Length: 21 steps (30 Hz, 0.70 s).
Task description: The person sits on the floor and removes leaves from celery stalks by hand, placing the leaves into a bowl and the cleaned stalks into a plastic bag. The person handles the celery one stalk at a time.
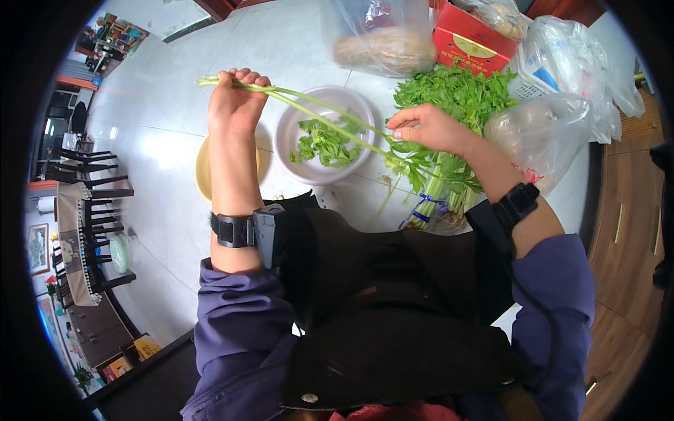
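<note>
My left hand [239, 102] is closed around the cut ends of pale green celery stalks [326, 122]. They slant down to the right, over a pale lavender plastic basin [285, 129] with loose celery leaves [329, 144] in it. At the leafy end of the stalks is my right hand [432, 129], thumb and fingers curled close to the leaves; whether it pinches one I cannot tell. Beyond and below that hand, a large bunch of leafy celery [447, 100] lies on the floor, its stems bound with blue ties [423, 208]. Part of a yellow basin [202, 168] shows behind my left forearm.
Several clear plastic bags stand around, one [384, 50] at the top and one [542, 131] at the right. A red printed carton [474, 42] and a white plastic basket [529, 79] sit behind the celery. Wooden cabinets [626, 210] line the right; dark chairs [87, 168] stand far left.
</note>
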Motion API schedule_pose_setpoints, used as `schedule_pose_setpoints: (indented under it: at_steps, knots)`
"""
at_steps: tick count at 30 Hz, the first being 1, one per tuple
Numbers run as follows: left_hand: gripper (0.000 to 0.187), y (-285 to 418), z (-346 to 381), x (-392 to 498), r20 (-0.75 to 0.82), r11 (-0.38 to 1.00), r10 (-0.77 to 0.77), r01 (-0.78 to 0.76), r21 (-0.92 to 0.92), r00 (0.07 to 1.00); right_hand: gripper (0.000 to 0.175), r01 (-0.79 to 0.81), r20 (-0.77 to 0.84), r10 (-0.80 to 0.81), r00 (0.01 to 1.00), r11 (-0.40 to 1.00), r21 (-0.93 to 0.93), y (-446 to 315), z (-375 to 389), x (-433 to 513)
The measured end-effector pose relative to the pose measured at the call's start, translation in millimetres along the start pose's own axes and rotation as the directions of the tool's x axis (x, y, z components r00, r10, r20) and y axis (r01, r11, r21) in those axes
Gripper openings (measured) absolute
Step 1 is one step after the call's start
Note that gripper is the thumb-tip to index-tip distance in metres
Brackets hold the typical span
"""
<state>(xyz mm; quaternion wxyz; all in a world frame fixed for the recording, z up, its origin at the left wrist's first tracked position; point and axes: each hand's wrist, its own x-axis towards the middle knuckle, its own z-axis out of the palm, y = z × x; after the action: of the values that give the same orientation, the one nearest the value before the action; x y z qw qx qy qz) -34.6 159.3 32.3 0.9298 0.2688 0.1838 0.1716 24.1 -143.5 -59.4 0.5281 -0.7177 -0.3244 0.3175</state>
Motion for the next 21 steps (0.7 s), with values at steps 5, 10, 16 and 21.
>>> schedule_pose_setpoints:
  at_steps: [5,10,16,21]
  knots:
    - [0.034,2.8,-2.1,0.9,-0.046,0.998,0.006,-0.009,-0.066,0.999,0.025,-0.094,-0.071,0.084,0.994,0.985,-0.146,8.8,2.4,-9.1]
    - [0.034,1.7,-4.4,2.2,-0.068,0.998,-0.014,0.01,-0.064,0.998,0.016,0.034,-0.215,-0.198,0.956,0.807,-0.59,0.9,-5.0,-18.0]
    - [0.033,-0.1,-5.5,2.1,-0.049,0.996,-0.004,0.0,-0.09,0.999,0.013,0.033,-0.161,-0.34,0.927,0.498,-0.866,-10.9,-6.6,-21.0]
    - [0.031,-5.2,-2.3,-2.5,-0.059,0.997,0.018,-0.022,-0.068,0.998,0.018,-0.058,-0.279,-0.285,0.917,0.596,-0.801,-15.9,-7.6,-21.9]
